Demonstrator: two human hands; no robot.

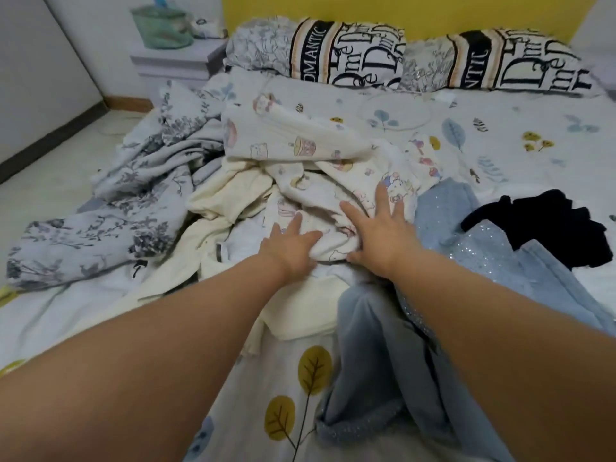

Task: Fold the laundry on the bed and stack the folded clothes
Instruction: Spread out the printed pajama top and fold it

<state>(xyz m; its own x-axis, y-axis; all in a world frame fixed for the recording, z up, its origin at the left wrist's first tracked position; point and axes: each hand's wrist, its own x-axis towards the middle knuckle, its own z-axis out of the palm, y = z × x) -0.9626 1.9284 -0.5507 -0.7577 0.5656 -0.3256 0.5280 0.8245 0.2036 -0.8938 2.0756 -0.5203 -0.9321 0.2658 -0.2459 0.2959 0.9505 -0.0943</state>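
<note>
A heap of unfolded laundry lies in the middle of the bed [500,135]. On top is a white cartoon-print garment [300,145], with cream cloth [226,195] under and left of it. My left hand [290,245] rests on the near edge of the cartoon-print cloth, fingers spread. My right hand [380,228] lies flat on the same cloth, fingers straight. A light blue sparkly garment [473,248] spreads to the right and runs under my right forearm. A black garment [546,225] lies at the far right.
A grey floral blanket [116,208] is bunched on the bed's left side. Two lettered pillows [346,51] lean on the yellow headboard [400,11]. A white nightstand [173,61] with a green basket [163,28] stands at the back left.
</note>
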